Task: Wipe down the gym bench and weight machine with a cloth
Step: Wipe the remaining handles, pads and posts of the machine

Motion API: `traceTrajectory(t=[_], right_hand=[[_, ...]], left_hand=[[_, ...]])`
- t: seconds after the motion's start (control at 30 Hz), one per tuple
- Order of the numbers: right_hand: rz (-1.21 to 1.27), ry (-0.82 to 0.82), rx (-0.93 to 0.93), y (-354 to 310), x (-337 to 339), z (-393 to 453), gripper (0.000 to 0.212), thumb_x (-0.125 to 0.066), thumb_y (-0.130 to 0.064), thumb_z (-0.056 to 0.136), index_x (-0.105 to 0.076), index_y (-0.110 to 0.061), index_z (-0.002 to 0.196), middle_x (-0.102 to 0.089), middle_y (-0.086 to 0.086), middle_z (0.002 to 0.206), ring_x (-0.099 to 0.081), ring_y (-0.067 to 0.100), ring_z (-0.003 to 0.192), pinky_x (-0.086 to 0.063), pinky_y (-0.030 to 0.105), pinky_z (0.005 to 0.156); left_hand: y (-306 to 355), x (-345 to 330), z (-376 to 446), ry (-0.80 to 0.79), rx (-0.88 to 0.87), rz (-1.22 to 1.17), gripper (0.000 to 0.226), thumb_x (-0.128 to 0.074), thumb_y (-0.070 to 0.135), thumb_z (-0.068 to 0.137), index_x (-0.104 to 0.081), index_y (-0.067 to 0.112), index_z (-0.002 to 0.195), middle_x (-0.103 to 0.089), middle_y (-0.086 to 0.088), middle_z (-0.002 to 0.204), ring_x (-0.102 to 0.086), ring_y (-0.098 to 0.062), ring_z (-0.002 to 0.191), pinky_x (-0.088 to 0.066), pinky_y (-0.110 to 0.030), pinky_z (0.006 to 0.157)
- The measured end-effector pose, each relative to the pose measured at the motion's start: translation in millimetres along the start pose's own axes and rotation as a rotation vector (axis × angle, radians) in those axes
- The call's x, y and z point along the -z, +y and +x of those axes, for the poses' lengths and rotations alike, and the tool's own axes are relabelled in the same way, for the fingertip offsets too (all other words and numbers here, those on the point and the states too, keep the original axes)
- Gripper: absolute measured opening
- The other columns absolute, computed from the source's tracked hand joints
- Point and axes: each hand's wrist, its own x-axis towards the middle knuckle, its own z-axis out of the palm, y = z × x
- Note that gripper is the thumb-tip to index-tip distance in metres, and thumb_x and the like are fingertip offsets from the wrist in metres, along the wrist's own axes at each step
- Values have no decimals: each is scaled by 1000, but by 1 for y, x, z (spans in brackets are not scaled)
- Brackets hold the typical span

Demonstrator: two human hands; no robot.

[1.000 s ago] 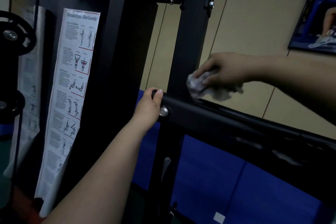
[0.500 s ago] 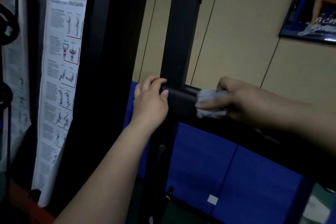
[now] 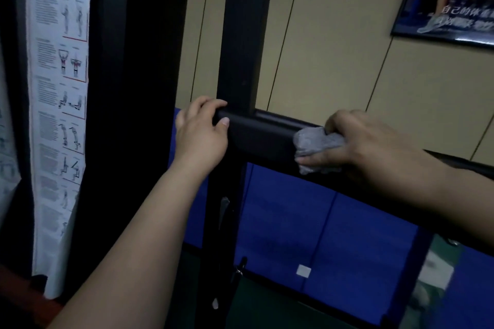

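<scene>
Item: crossbar of weight machine, wipe in progress.

Right hand (image 3: 374, 147) clenched round a bunched grey cloth (image 3: 315, 147), pressing it onto the black bar (image 3: 259, 136); left hand (image 3: 200, 133) curled over the bar's end, just beside the upright post (image 3: 240, 35), steadying it. Exercise chart (image 3: 58, 88) well off to the left hand's outer side. Advice: keep the cloth wrapped round the bar, firm pressure, long strokes, underside included.
</scene>
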Motion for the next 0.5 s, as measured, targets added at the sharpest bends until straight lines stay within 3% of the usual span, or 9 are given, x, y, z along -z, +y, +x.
traceTrajectory(t=[0.13,0.3,0.4,0.5], right_hand=[[-39,22,50,-29,-8,39,44,-49,-58,82,-54,-51,126,-44,4,113,-40,22,102,-42,38,77],[0,-17,75,-10,3,2,28,-56,-55,85,-63,-47,111,-47,-1,110,-41,12,99,-44,30,74],[71,-58,43,21,19,-36,34,-47,-58,83,-66,-49,109,-49,2,110,-47,18,96,-41,30,72],[104,6,13,21,10,-34,38,-45,-56,83,-65,-46,113,-47,4,109,-47,20,95,-43,32,71]], left_hand=[[-4,2,3,-6,-20,29,36,-47,26,98,-50,30,134,-35,4,147,-24,-25,136,-22,-33,110],[-5,3,-1,-24,-39,43,39,-45,30,99,-46,31,138,-33,4,149,-21,-23,138,-21,-37,113],[-3,-4,-9,48,-133,224,41,-41,31,99,-45,26,139,-38,-2,148,-21,-27,141,-16,-47,117],[13,-16,-19,38,-276,287,41,-39,33,99,-49,20,136,-46,-3,143,-27,-26,140,-11,-47,119]])
